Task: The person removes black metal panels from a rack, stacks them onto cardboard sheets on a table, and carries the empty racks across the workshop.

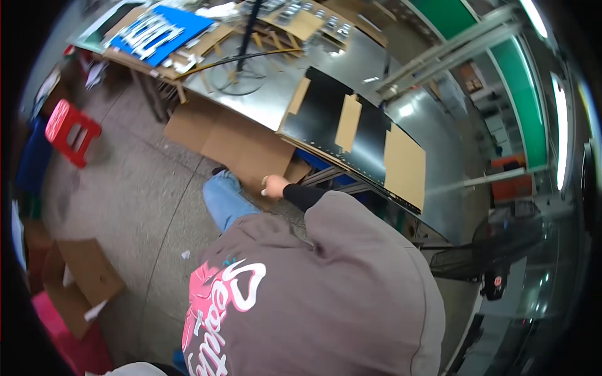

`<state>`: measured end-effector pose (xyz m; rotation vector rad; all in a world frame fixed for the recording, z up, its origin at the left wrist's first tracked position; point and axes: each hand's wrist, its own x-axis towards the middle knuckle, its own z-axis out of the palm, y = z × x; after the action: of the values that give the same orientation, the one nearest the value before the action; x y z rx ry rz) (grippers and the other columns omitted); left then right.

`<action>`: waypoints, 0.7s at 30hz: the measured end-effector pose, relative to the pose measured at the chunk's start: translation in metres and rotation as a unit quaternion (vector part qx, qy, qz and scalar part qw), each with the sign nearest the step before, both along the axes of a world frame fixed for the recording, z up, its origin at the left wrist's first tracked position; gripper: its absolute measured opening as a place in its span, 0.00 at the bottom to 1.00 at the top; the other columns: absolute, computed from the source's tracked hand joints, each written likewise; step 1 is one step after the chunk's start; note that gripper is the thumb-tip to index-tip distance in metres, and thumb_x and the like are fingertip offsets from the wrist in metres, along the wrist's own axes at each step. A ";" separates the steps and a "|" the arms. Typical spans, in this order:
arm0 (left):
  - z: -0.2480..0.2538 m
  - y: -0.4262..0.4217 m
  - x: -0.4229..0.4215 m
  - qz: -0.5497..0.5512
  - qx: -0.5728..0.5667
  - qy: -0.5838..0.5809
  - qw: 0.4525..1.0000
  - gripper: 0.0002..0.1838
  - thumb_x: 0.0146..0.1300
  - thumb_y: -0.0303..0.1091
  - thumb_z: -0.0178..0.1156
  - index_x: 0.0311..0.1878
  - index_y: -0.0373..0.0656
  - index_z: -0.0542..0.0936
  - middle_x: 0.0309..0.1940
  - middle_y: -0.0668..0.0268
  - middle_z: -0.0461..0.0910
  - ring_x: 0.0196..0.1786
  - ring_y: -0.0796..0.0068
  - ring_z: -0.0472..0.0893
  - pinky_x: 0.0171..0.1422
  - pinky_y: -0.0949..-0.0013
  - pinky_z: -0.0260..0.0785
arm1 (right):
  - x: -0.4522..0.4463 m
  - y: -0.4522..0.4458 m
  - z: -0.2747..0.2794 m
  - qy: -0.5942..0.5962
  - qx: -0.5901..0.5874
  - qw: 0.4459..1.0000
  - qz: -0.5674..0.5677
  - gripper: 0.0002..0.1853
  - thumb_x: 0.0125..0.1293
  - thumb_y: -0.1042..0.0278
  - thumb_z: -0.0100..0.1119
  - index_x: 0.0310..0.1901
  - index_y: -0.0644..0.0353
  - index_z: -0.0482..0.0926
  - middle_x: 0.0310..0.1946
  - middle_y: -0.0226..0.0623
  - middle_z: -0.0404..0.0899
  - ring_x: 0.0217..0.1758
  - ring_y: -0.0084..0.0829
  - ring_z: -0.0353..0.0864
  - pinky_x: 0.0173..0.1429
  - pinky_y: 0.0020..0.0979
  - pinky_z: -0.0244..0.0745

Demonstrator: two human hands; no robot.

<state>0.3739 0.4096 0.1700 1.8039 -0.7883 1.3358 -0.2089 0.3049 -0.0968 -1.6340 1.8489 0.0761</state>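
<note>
My right hand (274, 187), at the end of a black cuff and a grey-brown sleeve, hangs low beside the metal table (263, 108). Its fingers are curled together, and what they hold, if anything, is too small to tell. Behind the hand, a large brown cardboard sheet (232, 135) leans under the table edge. On the table above lies a black panel (313, 119) with tan cardboard strips across it. My left hand is out of the picture.
A red stool (72, 133) stands on the floor at left, with an open cardboard box (91, 269) below it. A blue sheet with white pieces (157, 34) and a wire stand (237, 78) are on the table. A black fan (489, 250) is at right.
</note>
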 end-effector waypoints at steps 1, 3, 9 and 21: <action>-0.014 -0.014 -0.005 -0.172 0.016 0.051 0.984 0.25 0.67 0.45 0.38 0.51 0.31 0.70 0.52 0.45 0.70 0.56 0.50 0.69 0.62 0.54 0.58 | 0.003 0.000 0.005 -0.020 -0.002 0.999 -0.032 0.22 0.48 0.60 0.62 0.44 0.64 0.78 0.43 0.50 0.78 0.48 0.46 0.77 0.53 0.38 0.71; 0.017 -0.059 -0.138 -0.475 0.054 0.135 0.868 0.27 0.68 0.46 0.33 0.50 0.28 0.70 0.52 0.39 0.69 0.57 0.44 0.68 0.64 0.48 0.55 | 0.007 -0.001 0.008 -0.045 -0.006 0.997 -0.061 0.22 0.50 0.60 0.62 0.45 0.64 0.78 0.43 0.49 0.78 0.48 0.45 0.77 0.53 0.38 0.71; -0.028 -0.071 -0.157 -0.597 0.231 0.246 0.728 0.22 0.70 0.43 0.38 0.52 0.32 0.71 0.56 0.49 0.69 0.60 0.56 0.68 0.65 0.59 0.56 | -0.030 -0.035 0.049 -0.087 -0.087 0.986 -0.114 0.22 0.53 0.60 0.63 0.48 0.63 0.77 0.45 0.46 0.78 0.49 0.42 0.77 0.54 0.35 0.71; -0.055 -0.167 -0.218 -0.578 0.318 0.383 0.646 0.14 0.63 0.39 0.54 0.41 0.36 0.76 0.48 0.55 0.76 0.49 0.59 0.75 0.57 0.63 0.64 | -0.135 -0.315 0.302 -0.238 -0.556 0.780 -0.161 0.19 0.64 0.63 0.55 0.52 0.68 0.71 0.43 0.38 0.78 0.45 0.25 0.76 0.49 0.24 0.70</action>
<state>0.1559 0.2421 0.1148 1.4826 -1.5646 -0.6119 -0.3443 -0.0103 0.2050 -1.6844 1.7602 -1.7080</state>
